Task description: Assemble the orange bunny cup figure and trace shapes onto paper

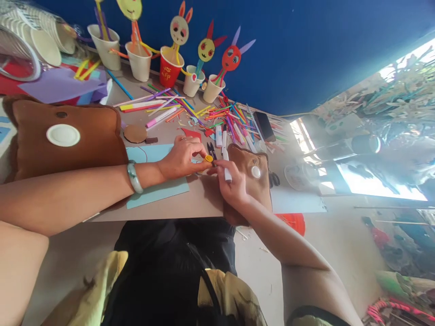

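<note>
Thumb and fingertips of my left hand (pixel 185 156) pinch a small yellow disc (pixel 209 158), raised a little above the table's front part. My right hand (pixel 232 181) meets it from the right, its fingers closed at the disc's edge; what they grip is too small to make out. A white, pen-like piece (pixel 227 174) shows at the right fingers; whether it is held is unclear. Light blue paper (pixel 158 194) lies beneath the left wrist. Just behind the hands are dark-bladed snips (pixel 211 149) and a white tube (pixel 218 136).
Brown heating pads (pixel 95 136) (pixel 260 185) flank the hands. A brown round disc (pixel 135 133) lies behind the left wrist. Colourful sticks and markers (pixel 166 111) cover the table's back. Paper cups (pixel 139 63) with paper-faced figures line the blue wall. A phone (pixel 264 127) lies at right.
</note>
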{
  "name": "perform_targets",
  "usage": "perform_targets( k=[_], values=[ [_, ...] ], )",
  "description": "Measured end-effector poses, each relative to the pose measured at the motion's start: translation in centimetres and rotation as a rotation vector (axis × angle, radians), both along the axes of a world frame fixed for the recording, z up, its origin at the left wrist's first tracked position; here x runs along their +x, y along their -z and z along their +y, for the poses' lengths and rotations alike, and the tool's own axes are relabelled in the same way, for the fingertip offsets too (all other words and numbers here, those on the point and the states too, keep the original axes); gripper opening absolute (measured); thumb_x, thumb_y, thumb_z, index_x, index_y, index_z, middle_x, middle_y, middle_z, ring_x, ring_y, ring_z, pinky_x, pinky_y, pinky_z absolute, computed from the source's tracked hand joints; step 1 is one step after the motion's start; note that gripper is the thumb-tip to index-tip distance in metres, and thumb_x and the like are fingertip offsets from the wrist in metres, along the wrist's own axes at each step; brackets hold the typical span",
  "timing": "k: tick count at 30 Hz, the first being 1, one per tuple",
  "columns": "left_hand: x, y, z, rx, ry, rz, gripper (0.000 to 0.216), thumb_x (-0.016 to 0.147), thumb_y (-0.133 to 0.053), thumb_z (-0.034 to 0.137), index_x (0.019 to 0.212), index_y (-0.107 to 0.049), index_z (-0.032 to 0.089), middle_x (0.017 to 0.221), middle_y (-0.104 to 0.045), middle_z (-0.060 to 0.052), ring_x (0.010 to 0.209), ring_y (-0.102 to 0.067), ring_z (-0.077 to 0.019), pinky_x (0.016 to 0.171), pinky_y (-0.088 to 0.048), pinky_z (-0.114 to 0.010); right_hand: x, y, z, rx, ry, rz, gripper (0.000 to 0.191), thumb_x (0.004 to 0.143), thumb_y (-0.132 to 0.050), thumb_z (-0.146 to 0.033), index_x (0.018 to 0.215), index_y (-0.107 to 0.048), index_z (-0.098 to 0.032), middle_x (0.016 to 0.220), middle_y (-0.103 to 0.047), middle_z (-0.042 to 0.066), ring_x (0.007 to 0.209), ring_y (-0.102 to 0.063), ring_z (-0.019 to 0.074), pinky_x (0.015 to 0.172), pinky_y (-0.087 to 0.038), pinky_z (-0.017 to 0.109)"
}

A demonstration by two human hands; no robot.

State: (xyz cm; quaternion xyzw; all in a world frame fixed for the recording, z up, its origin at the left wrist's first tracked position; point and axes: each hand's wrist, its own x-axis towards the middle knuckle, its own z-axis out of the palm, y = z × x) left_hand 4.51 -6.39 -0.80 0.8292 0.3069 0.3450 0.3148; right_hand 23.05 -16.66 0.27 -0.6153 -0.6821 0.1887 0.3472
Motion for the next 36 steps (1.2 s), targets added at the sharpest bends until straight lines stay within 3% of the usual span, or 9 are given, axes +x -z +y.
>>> perform_targets(
  k=[5,10,14,20,25,31,36],
  values=[
    [-0.1,0.0,0.1,-0.004,-0.014,-0.019,0.02,0.079,-0.069,0.04,0.075,-0.066,0.02,0.083,-0.069,-0.002,0.086,-0.061,-0.0199,0.093,-0.04,-0.041,0.6,1.6,-0.5,0.144,-0.173,-0.138,0.016,0.099,-0.047,-0.031,0.106,-0.06,-0.025,0.086,-0.076,0.006,0.076,-0.074,0.0196,0.074,-0.057,0.033],
    [-0.3,0.2,0.6,-0.031,-0.046,-0.127,0.02,0.079,-0.068,0.039,0.075,-0.063,0.02,0.076,-0.064,-0.001,0.073,-0.057,-0.0162,0.076,-0.045,-0.034,1.1,2.2,-0.4,0.135,-0.285,-0.186,0.017,0.096,-0.047,-0.024,0.108,-0.06,-0.023,0.085,-0.075,0.007,0.075,-0.073,0.0196,0.071,-0.056,0.031],
    [-0.5,0.1,0.9,-0.063,-0.11,-0.174,0.02,0.085,-0.064,0.04,0.079,-0.06,0.021,0.083,-0.066,-0.003,0.077,-0.057,-0.0165,0.07,-0.047,-0.032,1.4,2.5,-0.2,0.109,-0.366,-0.204,0.023,0.092,-0.05,-0.02,0.113,-0.061,-0.023,0.083,-0.075,0.006,0.077,-0.073,0.0197,0.072,-0.056,0.03],
    [-0.6,0.0,0.9,-0.065,-0.142,-0.178,0.02,0.089,-0.06,0.041,0.085,-0.058,0.022,0.093,-0.068,-0.005,0.084,-0.06,-0.0181,0.071,-0.047,-0.033,1.6,2.7,-0.1,0.166,-0.407,-0.213,0.03,0.087,-0.052,-0.012,0.114,-0.06,-0.022,0.089,-0.076,0.006,0.072,-0.07,0.0176,0.067,-0.052,0.028],
    [-0.5,0.5,1.2,-0.009,-0.166,-0.184,0.019,0.092,-0.059,0.042,0.093,-0.058,0.023,0.097,-0.068,-0.006,0.091,-0.062,-0.0207,0.072,-0.047,-0.034,1.5,2.5,-0.1,0.169,-0.404,-0.242,0.03,0.085,-0.051,-0.013,0.112,-0.061,-0.022,0.079,-0.072,0.001,0.066,-0.066,0.0151,0.064,-0.049,0.026],
    [-0.3,0.4,1.1,-0.034,-0.163,-0.243,0.019,0.091,-0.062,0.041,0.086,-0.06,0.022,0.091,-0.069,-0.006,0.085,-0.062,-0.0192,0.064,-0.045,-0.03,1.3,2.2,0.1,0.27,-0.455,-0.247,0.036,0.082,-0.046,-0.007,0.114,-0.057,-0.02,0.073,-0.067,-0.002,0.059,-0.061,0.0112,0.061,-0.046,0.022],
    [-0.3,0.6,1.2,-0.027,-0.135,-0.212,0.019,0.088,-0.066,0.04,0.083,-0.063,0.021,0.088,-0.068,-0.005,0.085,-0.061,-0.0201,0.072,-0.047,-0.033,1.1,2.2,0.1,0.277,-0.426,-0.272,0.031,0.085,-0.047,-0.008,0.111,-0.057,-0.021,0.073,-0.067,-0.001,0.059,-0.06,0.0109,0.059,-0.046,0.022]
  ],
)
